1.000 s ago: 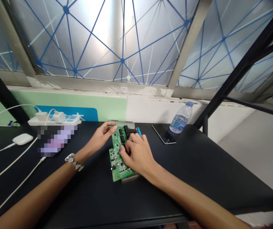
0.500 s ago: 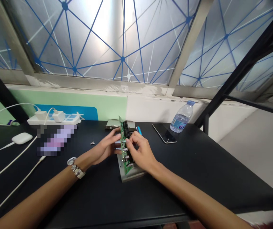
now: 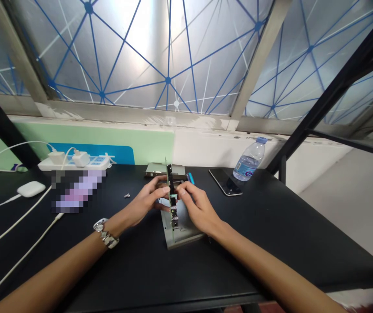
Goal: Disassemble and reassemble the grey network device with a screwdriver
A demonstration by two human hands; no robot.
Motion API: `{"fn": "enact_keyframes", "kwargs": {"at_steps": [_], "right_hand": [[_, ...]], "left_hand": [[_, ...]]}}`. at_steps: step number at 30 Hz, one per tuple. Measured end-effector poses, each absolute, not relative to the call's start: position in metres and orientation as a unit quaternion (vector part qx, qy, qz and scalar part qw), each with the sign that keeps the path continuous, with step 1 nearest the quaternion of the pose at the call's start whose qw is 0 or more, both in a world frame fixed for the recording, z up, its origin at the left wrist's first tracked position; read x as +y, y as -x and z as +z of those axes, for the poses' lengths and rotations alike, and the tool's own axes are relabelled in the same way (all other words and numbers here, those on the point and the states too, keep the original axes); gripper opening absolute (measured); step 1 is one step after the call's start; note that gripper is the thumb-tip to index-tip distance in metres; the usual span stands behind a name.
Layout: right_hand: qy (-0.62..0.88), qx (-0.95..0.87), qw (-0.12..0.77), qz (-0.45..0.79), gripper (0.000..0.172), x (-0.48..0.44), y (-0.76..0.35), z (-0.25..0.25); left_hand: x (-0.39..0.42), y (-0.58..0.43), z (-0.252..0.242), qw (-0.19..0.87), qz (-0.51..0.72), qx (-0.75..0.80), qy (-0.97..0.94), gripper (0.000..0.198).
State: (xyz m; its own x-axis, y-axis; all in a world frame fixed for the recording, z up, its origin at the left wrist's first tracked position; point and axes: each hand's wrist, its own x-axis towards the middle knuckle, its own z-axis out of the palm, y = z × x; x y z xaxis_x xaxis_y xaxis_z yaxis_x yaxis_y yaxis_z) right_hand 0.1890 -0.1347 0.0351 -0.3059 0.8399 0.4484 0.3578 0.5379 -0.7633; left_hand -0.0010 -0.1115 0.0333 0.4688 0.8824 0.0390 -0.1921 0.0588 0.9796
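A circuit board (image 3: 173, 213) stands on edge between my hands, seen nearly edge-on, with black parts and metal connectors along it. My left hand (image 3: 150, 193) grips it from the left, thumb near its upper half and fingers behind. My right hand (image 3: 197, 204) holds the board's other side with thumb and fingertips. Beneath it lies a grey metal plate or case (image 3: 186, 237) on the black table (image 3: 134, 274); my right hand hides part of it. Behind the board is a flat metal box (image 3: 156, 169), and a blue object (image 3: 190, 178) shows just past my right fingers.
Small screws (image 3: 127, 195) lie left of my left hand. A phone (image 3: 223, 181) and a water bottle (image 3: 249, 161) are at the back right. At the left are a power strip (image 3: 95, 163), a white case (image 3: 31, 189), white cables and a blurred-out object (image 3: 78, 191).
The circuit board has turned from showing its green face to nearly edge-on. My right hand has shifted slightly to the right, and more of the metal plate shows below.
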Motion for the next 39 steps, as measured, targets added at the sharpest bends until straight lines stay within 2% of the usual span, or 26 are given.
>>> {"fn": "enact_keyframes", "kwargs": {"at_steps": [18, 26, 33, 37, 39], "right_hand": [[0.317, -0.78, 0.456, 0.289, 0.018, -0.157, -0.188, 0.045], [0.34, -0.793, 0.442, 0.247, 0.021, -0.157, -0.19, 0.052], [0.369, -0.767, 0.431, 0.298, 0.011, -0.149, -0.202, 0.055], [0.409, -0.73, 0.433, 0.335, 0.014, -0.137, -0.209, 0.049], [0.417, -0.697, 0.432, 0.393, 0.016, -0.131, -0.213, 0.044]], "left_hand": [[-0.117, -0.001, 0.039, 0.63, 0.409, 0.346, -0.562, 0.06], [-0.115, 0.0, 0.042, 0.598, 0.415, 0.369, -0.578, 0.061], [-0.105, 0.012, 0.049, 0.569, 0.414, 0.364, -0.61, 0.058], [-0.101, 0.019, 0.052, 0.559, 0.423, 0.361, -0.616, 0.052], [-0.1, 0.023, 0.053, 0.551, 0.427, 0.356, -0.622, 0.051]]}}
